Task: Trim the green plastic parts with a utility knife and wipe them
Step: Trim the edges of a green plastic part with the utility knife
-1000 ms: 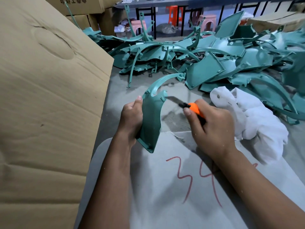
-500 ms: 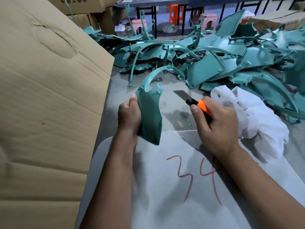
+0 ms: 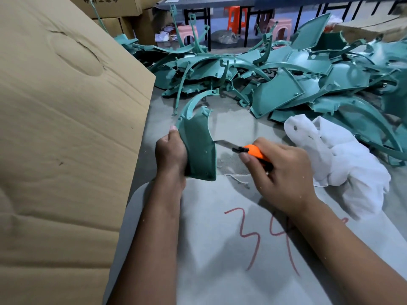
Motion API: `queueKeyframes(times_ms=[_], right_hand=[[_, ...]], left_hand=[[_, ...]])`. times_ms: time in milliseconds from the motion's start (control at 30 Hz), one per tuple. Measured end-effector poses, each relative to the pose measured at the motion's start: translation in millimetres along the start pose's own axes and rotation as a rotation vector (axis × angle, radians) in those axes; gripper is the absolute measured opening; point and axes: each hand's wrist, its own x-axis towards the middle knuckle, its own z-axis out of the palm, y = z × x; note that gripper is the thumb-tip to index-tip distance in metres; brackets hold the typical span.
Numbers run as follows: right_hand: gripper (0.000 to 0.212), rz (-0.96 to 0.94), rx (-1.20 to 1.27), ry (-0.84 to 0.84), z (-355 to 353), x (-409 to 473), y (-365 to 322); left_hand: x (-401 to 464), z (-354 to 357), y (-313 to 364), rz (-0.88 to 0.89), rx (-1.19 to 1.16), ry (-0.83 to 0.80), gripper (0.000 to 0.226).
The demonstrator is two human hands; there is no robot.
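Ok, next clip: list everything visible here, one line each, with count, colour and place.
held part: one, green, upright in the left hand
utility knife: one, orange handle, blade tip at the held part's right edge
pile of parts: many, green, far side of the table
cloth: one, white, bunched right of the knife
board: one, grey, red "34", under the arms
cardboard sheet: one, brown, left
stools: several, orange and pink, background
left hand: grips the held part
right hand: grips the utility knife

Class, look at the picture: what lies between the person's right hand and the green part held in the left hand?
In the head view, only the knife blade spans it, its tip at the edge of the green part, out from the right hand.
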Motion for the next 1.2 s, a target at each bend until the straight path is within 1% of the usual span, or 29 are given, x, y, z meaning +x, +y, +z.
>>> queueKeyframes(times_ms=[67,167,233,267,300,400,467,533,600,733,800,867,933,1000,1133,1200], right_hand=[[0.041,-0.005,0.06,0.012,-3,0,4],[0.041,-0.1,0.195,-0.029,-3,-3,-3],[0.041,-0.148,0.194,-0.077,1,-3,-10],[0.041,-0.141,0.155,-0.075,3,-3,-11],[0.042,-0.106,0.1,-0.046,4,-1,-11],[0.042,0.077,-0.069,0.105,3,3,-2],[0.043,0.151,-0.063,0.179,1,2,5],[0.04,0.174,0.021,0.234,0,1,7],[0.034,0.19,0.105,0.274,1,1,5],[0.016,0.28,0.204,0.277,4,1,4],[0.015,0.332,0.222,0.292,5,1,7],[0.015,0.35,0.209,0.314,4,-1,10],[0.015,0.34,0.179,0.304,1,-1,13],[0.02,0.296,0.124,0.285,-3,0,15],[0.028,0.172,-0.037,0.192,-8,2,18],[0.034,0.143,-0.064,0.118,-8,1,20]], left_hand=[[-1,1,-1,0.007,0.014,-0.011,0.043],[-1,-1,1,-0.009,-0.028,-0.033,0.042],[-1,-1,1,-0.014,-0.046,-0.055,0.043],[-2,-2,2,-0.015,-0.053,-0.064,0.044],[-3,-2,2,-0.018,-0.055,-0.075,0.044],[-4,-3,3,0.003,-0.056,-0.088,0.044],[-5,-1,3,0.076,-0.013,-0.024,0.044],[-10,2,4,0.153,0.019,0.015,0.045],[-13,4,5,0.181,-0.026,-0.049,0.042],[-18,8,3,0.286,-0.074,-0.252,0.02],[-19,12,1,0.34,-0.125,-0.329,0.015],[-20,16,-4,0.398,-0.103,-0.334,0.018],[-20,17,-8,0.466,0.007,-0.249,0.016],[-20,16,-10,0.467,0.019,-0.203,0.016],[-27,17,3,0.376,-0.18,-0.273,0.02],[-32,20,11,0.346,-0.243,-0.328,0.024]])
